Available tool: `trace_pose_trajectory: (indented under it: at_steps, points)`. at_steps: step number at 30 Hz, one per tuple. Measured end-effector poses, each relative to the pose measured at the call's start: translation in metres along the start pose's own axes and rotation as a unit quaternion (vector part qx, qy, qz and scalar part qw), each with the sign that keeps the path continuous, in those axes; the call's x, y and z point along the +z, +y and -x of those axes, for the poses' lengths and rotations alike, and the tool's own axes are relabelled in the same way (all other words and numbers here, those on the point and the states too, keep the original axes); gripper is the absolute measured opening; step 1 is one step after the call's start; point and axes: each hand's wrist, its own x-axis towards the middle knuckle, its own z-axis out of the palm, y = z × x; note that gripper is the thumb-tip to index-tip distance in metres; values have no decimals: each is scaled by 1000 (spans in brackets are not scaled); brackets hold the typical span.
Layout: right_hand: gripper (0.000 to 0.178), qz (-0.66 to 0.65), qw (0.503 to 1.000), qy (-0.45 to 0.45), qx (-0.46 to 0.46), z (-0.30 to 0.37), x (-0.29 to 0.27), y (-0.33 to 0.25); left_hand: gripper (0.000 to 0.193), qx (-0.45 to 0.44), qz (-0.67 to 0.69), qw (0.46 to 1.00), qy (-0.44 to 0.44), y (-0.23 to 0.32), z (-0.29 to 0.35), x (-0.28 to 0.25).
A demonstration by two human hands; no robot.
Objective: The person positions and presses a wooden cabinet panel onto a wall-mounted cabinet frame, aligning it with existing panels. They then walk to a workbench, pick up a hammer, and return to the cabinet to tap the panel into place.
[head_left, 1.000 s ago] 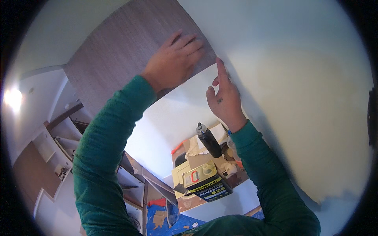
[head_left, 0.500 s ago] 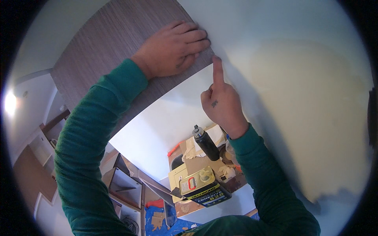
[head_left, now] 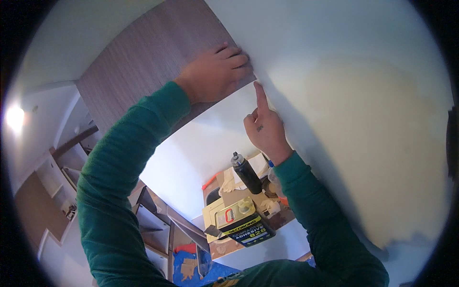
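My left hand lies palm down on a brown wood-grain panel, near its right edge, fingers slightly spread. The panel meets the pale wall along that edge. Below it, my right hand points upward with its index finger stretched out. That fingertip is at the panel's lower right corner, against the wall; whether it presses on the corner or only the wall is hard to tell. The other right fingers are curled, and nothing shows in them.
Below stands a worktable with a yellow-and-black adhesive can, a dark bottle with a silver cap, and several loose items. A yellowish patch marks the pale wall at right. Open shelving units stand lower left, beside blue sheeting.
The view has shifted, so the panel sits lower and further right. My right fingertip has slid slightly down along the corner; my left hand stays on the panel near the edge.
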Motion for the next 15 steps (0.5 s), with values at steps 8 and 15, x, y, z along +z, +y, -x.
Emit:
trace_pose_trajectory:
  at_steps: [8, 15]
  points:
    - [80, -35, 999, 15, 16, 0, 2, 3, 72, -6, 36, 999, -2, 9, 1, 5]
    - [80, -3, 999, 30, 11, -7, 9, -1, 74, 8, 13, 1000, 12, 7, 4, 16]
